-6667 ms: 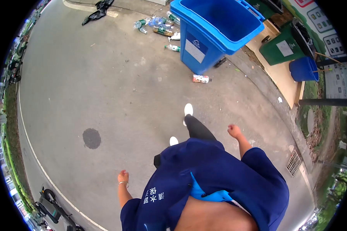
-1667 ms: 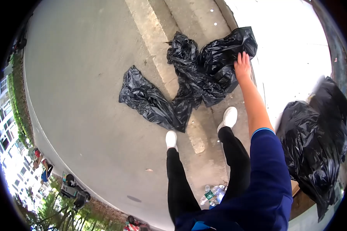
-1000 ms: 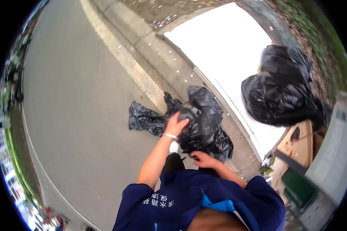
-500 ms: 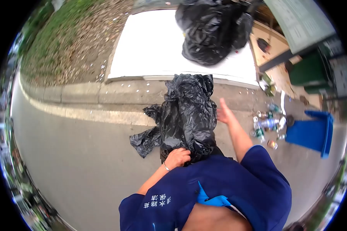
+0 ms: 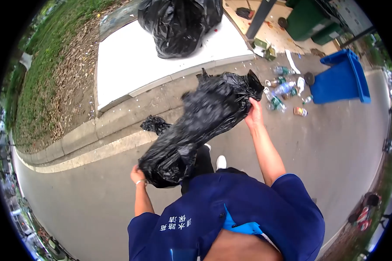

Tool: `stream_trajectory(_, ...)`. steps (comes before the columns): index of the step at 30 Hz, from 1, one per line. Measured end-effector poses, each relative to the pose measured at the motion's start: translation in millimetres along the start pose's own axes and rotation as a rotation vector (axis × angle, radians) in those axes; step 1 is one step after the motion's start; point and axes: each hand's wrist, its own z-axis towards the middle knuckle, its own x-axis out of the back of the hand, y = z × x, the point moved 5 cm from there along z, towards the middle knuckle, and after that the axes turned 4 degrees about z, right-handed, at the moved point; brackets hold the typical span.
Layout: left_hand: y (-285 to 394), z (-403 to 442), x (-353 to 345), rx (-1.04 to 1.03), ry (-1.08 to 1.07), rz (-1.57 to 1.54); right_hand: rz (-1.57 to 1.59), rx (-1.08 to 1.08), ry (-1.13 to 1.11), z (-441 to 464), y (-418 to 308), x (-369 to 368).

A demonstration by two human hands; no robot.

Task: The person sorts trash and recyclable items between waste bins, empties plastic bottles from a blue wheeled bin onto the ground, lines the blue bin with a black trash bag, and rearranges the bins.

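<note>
A long black plastic bag [image 5: 204,111] stretches slantwise in front of my body, raised off the ground and partly blurred. My left hand [image 5: 137,175] grips its lower left end. At the upper right end, my right hand [image 5: 254,114] has its fingers on the bag's edge, with the thumb side hidden by plastic. Another crumpled black bag [image 5: 156,125] lies on the kerb strip behind. My white shoes show just below the held bag.
Filled black bags [image 5: 178,30] sit on a white slab [image 5: 126,65]. Several plastic bottles [image 5: 283,89] lie on the ground beside a tipped blue bin [image 5: 339,80]. Green bins [image 5: 307,19] stand at the upper right. A kerb [image 5: 80,135] runs along the left.
The bag has been lifted and stretched sideways between my hands. My right hand, free of it before, now grips its right end; my left hand has moved left. The view has turned right.
</note>
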Motion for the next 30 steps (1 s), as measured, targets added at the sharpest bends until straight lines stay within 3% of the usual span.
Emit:
stream_trajectory(1,-18,-2,16,0.047,0.127,-0.008,0.055,-0.001,0.04,-10,-5,23)
stream_trajectory(3,-65,-11,42,0.34,0.279,-0.119,0.103,0.028,0.072,-30,-26,59)
stream_trajectory(4,-73,-25,56,0.519,0.262,-0.229,0.14,0.015,0.111,-36,-38,85)
stream_trajectory(6,-96,-38,68,0.674,0.219,-0.012,0.237,0.048,0.064,-58,-72,105)
stream_trajectory(7,-95,-38,65,0.677,0.11,-0.116,0.228,0.062,0.048,-65,-83,112)
stream_trajectory(8,-109,-27,49,0.52,0.032,-0.081,0.205,0.068,0.025,-78,-88,110)
stream_trajectory(11,-43,-38,24,0.072,0.01,0.035,0.053,0.114,0.001,-121,-96,107)
stream_trajectory(13,34,-62,12,-0.323,-0.059,-0.016,0.09,-0.073,-0.015,-148,-88,96)
stream_trajectory(14,76,-80,6,-0.453,-0.239,-0.117,0.037,-0.166,-0.035,-168,-77,75)
stream_trajectory(15,105,-98,-12,-0.623,-0.319,-0.047,0.056,-0.173,-0.154,-183,-59,54)
stream_trajectory(17,167,-143,-36,-1.037,-0.459,-0.019,0.172,-0.413,-0.212,-223,-7,20)
stream_trajectory(18,190,-166,-41,-1.098,-0.496,-0.242,0.219,-0.598,-0.277,-249,18,-1)
stream_trajectory(20,192,-206,-104,-1.056,-1.14,0.187,0.07,-0.725,-0.302,-287,46,-18)
stream_trajectory(22,165,-232,-165,-1.416,-0.979,-0.199,-0.207,-0.424,-0.386,-291,15,-13)
stream_trajectory(23,168,-236,-161,-1.406,-1.083,0.201,-0.328,-0.278,-0.296,-284,-14,-18)
stream_trajectory(24,178,-223,-130,-1.184,-1.047,0.364,-0.443,-0.126,-0.199,-272,-45,-22)
stream_trajectory(25,173,-203,-114,-1.058,-1.028,0.312,-0.358,-0.051,-0.089,-259,-69,-12)
stream_trajectory(27,146,-146,-91,-0.799,-0.882,0.203,-0.485,0.171,0.2,-252,-117,42)
stream_trajectory(28,117,-110,-90,-0.666,-0.937,0.269,-0.49,0.277,0.304,-254,-138,79)
stream_trajectory(30,57,-39,-62,-0.487,-0.589,0.322,-0.456,0.474,0.459,-269,-171,126)
